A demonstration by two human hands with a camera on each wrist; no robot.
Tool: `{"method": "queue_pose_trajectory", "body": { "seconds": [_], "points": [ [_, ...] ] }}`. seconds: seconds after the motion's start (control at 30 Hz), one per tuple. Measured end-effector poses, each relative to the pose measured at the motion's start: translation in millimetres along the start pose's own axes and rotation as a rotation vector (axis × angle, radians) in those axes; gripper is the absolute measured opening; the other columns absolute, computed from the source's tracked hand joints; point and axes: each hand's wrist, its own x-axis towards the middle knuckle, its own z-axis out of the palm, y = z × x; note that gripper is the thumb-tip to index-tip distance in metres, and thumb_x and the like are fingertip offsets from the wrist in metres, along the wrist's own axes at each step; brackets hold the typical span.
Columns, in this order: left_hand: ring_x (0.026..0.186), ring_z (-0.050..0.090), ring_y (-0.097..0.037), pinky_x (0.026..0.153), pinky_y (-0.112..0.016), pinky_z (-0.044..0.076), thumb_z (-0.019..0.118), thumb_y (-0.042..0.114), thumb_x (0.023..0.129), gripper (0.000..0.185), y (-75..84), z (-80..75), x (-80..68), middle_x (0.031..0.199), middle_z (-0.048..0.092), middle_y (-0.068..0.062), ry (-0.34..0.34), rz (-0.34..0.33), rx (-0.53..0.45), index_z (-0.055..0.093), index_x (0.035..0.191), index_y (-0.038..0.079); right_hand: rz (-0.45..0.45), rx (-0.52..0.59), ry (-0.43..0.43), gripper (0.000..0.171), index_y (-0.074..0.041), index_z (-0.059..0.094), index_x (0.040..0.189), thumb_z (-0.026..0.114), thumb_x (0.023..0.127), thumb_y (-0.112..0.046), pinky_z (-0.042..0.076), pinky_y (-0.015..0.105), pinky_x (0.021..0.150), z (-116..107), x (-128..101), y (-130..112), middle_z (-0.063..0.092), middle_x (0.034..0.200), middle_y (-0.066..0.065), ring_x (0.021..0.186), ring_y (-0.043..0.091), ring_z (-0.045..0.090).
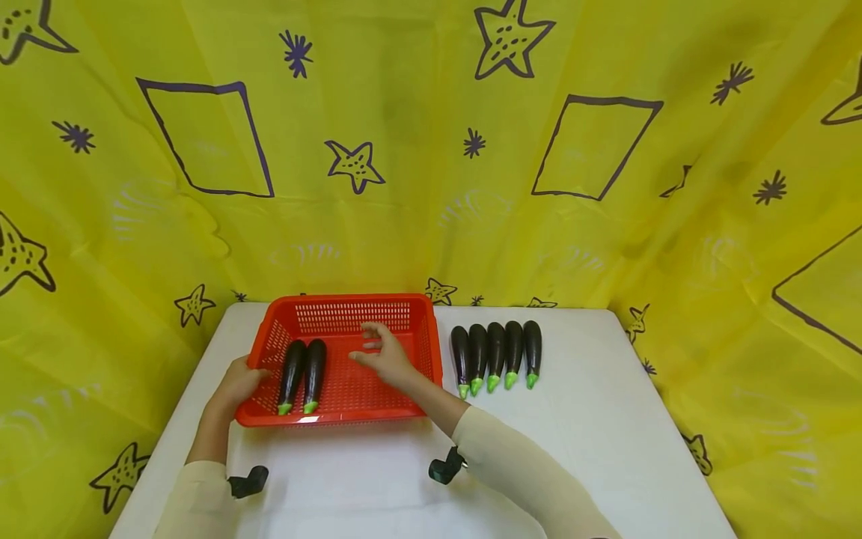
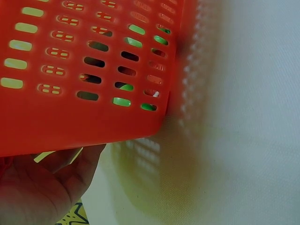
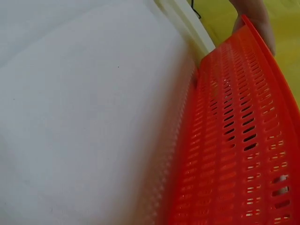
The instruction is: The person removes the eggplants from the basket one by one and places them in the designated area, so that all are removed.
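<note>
A red plastic basket (image 1: pixel 404 412) with slotted walls sits on the white table. My left hand (image 1: pixel 240 383) grips its left rim, the thumb over the inner side; in the left wrist view the fingers (image 2: pixel 86 166) curl against the rim from outside. Two eggplants (image 1: pixel 292 372) with green stem ends lie side by side in the basket's left part, stems toward me. My right hand (image 1: pixel 388 359) hovers over the right half of the basket, fingers spread and loosely bent, holding nothing. In the right wrist view only the basket's slotted wall (image 3: pixel 234 126) and my left hand (image 3: pixel 255 21) beyond it show.
Several more eggplants (image 1: pixel 496 352) lie in a row on the white table (image 1: pixel 579 449), right of the basket, stems toward me. A yellow curtain (image 1: pixel 417 232) with drawn stars hangs behind and around the table. Dark devices (image 1: pixel 444 468) are strapped near both wrists.
</note>
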Motion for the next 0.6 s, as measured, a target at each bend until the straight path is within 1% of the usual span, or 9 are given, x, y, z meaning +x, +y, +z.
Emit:
{"method": "queue_pose_trajectory", "body": {
  "seconds": [0.17, 0.33, 0.43, 0.6],
  "points": [
    [0.077, 0.065, -0.020, 0.065, -0.031, 0.059, 0.051, 0.002, 0.096, 0.041, 0.4, 0.5, -1.2, 0.100, 0.064, -0.025, -0.001, 0.001, -0.003, 0.047, 0.129, -0.021, 0.014, -0.005, -0.026, 0.061, 0.004, 0.045, 0.150, 0.074, 0.098, -0.007, 0.055, 0.044, 0.096, 7.4, 4.8, 1.5, 0.049, 0.144, 0.029, 0.126, 0.041, 0.055],
    [0.079, 0.065, -0.021, 0.066, -0.032, 0.059, 0.051, 0.002, 0.096, 0.042, 0.4, 0.8, -0.6, 0.102, 0.064, -0.026, -0.004, 0.002, 0.000, 0.047, 0.130, -0.021, 0.020, -0.020, -0.037, 0.062, 0.002, 0.045, 0.150, 0.075, 0.097, -0.007, 0.055, 0.041, 0.095, 13.6, 10.6, 2.4, 0.053, 0.141, 0.022, 0.123, 0.035, 0.056],
    [0.079, 0.065, -0.021, 0.066, -0.032, 0.059, 0.051, 0.002, 0.096, 0.042, 0.5, 0.7, -0.2, 0.102, 0.064, -0.026, -0.004, 0.002, 0.001, 0.047, 0.130, -0.021, 0.030, -0.024, -0.051, 0.063, 0.002, 0.045, 0.151, 0.075, 0.097, -0.007, 0.056, 0.040, 0.094, 17.2, 13.8, 1.9, 0.053, 0.141, 0.021, 0.125, 0.035, 0.056],
    [0.079, 0.066, -0.022, 0.066, -0.032, 0.059, 0.051, 0.002, 0.096, 0.042, 1.0, 0.5, -0.8, 0.102, 0.064, -0.026, -0.002, 0.001, 0.002, 0.047, 0.130, -0.020, 0.029, -0.029, -0.074, 0.061, 0.000, 0.046, 0.151, 0.075, 0.098, -0.008, 0.056, 0.039, 0.094, 24.0, 19.1, 2.9, 0.049, 0.146, 0.026, 0.127, 0.036, 0.055]
  ]
}}
